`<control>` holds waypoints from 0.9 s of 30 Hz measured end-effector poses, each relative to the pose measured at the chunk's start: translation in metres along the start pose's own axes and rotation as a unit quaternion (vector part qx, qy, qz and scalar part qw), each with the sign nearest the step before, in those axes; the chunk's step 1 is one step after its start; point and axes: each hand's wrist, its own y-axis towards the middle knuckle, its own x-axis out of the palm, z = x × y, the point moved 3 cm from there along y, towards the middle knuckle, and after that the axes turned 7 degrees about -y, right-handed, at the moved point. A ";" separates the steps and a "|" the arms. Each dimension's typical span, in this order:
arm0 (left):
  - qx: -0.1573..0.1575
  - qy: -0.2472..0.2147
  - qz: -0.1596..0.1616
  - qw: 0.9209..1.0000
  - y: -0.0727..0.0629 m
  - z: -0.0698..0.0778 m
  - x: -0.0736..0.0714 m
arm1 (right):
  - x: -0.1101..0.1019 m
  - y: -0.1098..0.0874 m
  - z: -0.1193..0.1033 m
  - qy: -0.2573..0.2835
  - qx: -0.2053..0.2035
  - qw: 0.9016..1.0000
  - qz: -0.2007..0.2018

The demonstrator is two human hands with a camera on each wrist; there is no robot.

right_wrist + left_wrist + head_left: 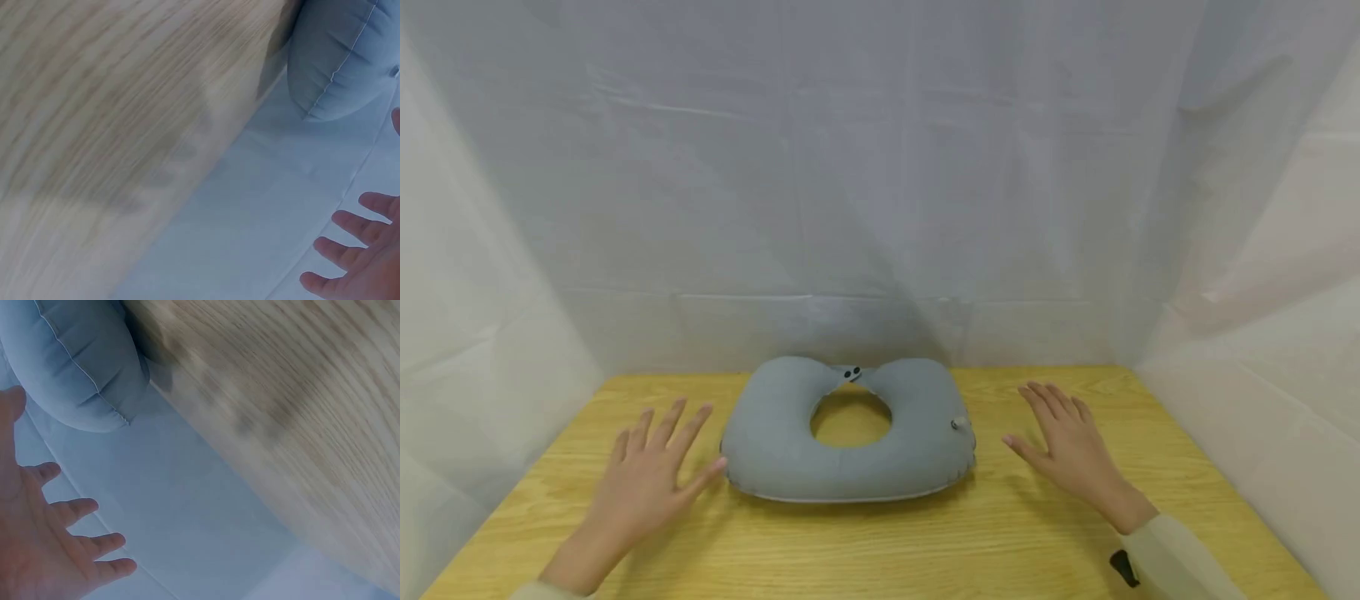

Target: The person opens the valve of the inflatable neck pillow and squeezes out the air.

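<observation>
A puffed-up grey-blue inflatable neck pillow [846, 479] lies on the wooden table, its round opening in the middle. A short strap with two dark snaps [852, 374] bridges its two ends at the far side. On its right lobe sits a small clear valve [959, 423]. My left hand [643, 483] hovers over the table at the left, fingers spread, thumb tip right at the pillow's left edge in the head view. To the right, my right hand [1071, 446] is held with fingers extended, apart from the pillow. Both hands hold nothing.
The wooden table [880, 554] has a light grain and ends at a back edge behind the pillow. White sheeting [865, 183] hangs behind it and along both sides. A dark tab [1123, 568] shows by the right sleeve [1176, 558].
</observation>
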 end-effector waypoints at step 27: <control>0.143 0.030 0.085 0.986 0.013 0.044 0.009 | -0.004 0.015 -0.042 0.002 -0.138 0.985 0.108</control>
